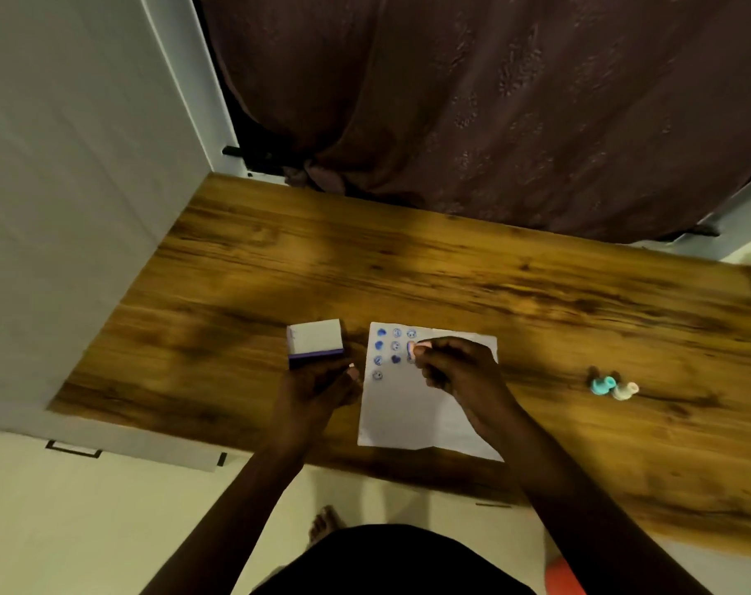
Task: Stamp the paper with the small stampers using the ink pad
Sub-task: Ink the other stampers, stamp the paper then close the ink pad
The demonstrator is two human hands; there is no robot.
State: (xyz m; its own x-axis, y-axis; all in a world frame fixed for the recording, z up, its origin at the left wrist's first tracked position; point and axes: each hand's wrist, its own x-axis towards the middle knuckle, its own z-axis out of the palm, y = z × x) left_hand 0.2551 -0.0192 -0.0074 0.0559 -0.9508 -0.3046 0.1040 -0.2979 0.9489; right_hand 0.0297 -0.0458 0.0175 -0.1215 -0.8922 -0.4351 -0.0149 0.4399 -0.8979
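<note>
The paper (425, 397) lies on the wooden table (537, 302), near its front edge and roughly midway along it, with the far-left corner of the sheet carrying the work so far: about ten blue prints in three short columns, some solid blobs and some ringed faces. The rest of the sheet, its whole right side and near half, is bare, so I judge the task well begun but far from finished if the sheet is meant to be filled.

Over the third column the right hand (455, 371) is closed, fingertips pinched around a small pink stamper (412, 349) that is pressed to, or just above, the paper; blur makes it hard to say whether it touches. This looks like the next print in that column being made.

Just beside the paper's left edge sits the ink pad (316, 342), a pale box with a purple base. The left hand (318, 392) is curled at its near side, fingers bent against or close to the base, seemingly steadying it; I cannot tell whether it truly grips.

Well apart to the right, toward the table's right end, two more small stampers lie touching each other, a teal stamper (602, 385) and a cream stamper (624, 390), unused at this moment.
</note>
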